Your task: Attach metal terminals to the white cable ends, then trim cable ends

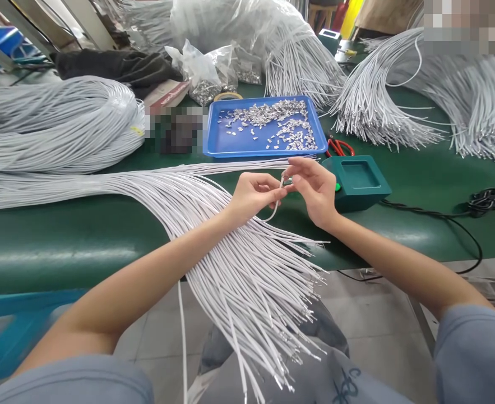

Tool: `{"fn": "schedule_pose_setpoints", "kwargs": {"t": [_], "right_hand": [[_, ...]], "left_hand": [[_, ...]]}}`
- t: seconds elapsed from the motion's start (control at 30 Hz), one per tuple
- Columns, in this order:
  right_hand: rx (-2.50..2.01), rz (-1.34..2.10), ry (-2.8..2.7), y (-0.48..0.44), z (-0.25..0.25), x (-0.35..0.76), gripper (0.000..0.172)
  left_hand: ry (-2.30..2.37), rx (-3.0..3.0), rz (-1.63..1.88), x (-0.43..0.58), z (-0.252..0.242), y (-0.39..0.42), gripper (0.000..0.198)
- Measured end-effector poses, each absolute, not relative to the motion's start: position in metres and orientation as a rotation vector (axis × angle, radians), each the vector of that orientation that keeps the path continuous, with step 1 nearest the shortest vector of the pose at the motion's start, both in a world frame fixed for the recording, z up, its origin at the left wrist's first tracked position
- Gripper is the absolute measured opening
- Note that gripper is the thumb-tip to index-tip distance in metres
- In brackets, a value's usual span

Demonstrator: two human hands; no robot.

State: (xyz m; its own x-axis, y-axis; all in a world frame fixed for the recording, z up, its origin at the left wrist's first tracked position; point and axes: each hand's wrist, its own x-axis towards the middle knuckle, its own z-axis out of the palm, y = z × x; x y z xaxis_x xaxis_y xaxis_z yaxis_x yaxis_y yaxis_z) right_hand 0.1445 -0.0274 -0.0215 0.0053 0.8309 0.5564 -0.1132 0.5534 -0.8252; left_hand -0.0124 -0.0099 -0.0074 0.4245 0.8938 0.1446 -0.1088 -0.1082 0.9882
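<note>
Head view: green box [360,178] just beside hands [318,192], blue tray [234,145] beyond.

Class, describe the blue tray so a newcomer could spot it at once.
On the green table, look just beyond the right hand. The blue tray holds scattered silvery pieces. Unlike the nearby green box, it is wide, shallow and bright blue.

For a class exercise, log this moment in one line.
left hand: pinching white cable | right hand: at cable's tip | blue tray: holding metal pieces
</note>
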Motion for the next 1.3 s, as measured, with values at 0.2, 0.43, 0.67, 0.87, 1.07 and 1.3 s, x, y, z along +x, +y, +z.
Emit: {"fn": "schedule_pose_setpoints", "kwargs": {"t": [0.2,0.43,0.67,0.87,1.07,1.3], "right_hand": [[-0.681,0.867,-1.328,-0.0259,-0.0194,0.1426,0.026],[-0.761,0.857,-1.317,-0.026,-0.015,0.142,0.022],[-0.804,0.835,-1.387,-0.0256,-0.0145,0.142,0.02],[-0.832,0.834,-1.412,-0.0256,-0.0166,0.145,0.02],[-0.861,0.795,-1.439,-0.0264,-0.0166,0.1454,0.026],[-0.886,0.804,-1.404,-0.0245,-0.0192,0.1466,0.024]], "left_hand": [[0.789,1.484,1.006,-0.0114,-0.0064,-0.01,0.04],[0.793,1.541,0.99,-0.0113,-0.0065,-0.01,0.037],[0.837,1.487,1.014,-0.0109,-0.0053,-0.0105,0.037],[0.834,1.505,0.988,-0.0101,-0.0045,-0.0128,0.034],[0.869,1.485,0.992,-0.0099,-0.0056,-0.0124,0.035],[0.83,1.489,1.007,-0.0099,-0.0089,-0.0118,0.036]]}}
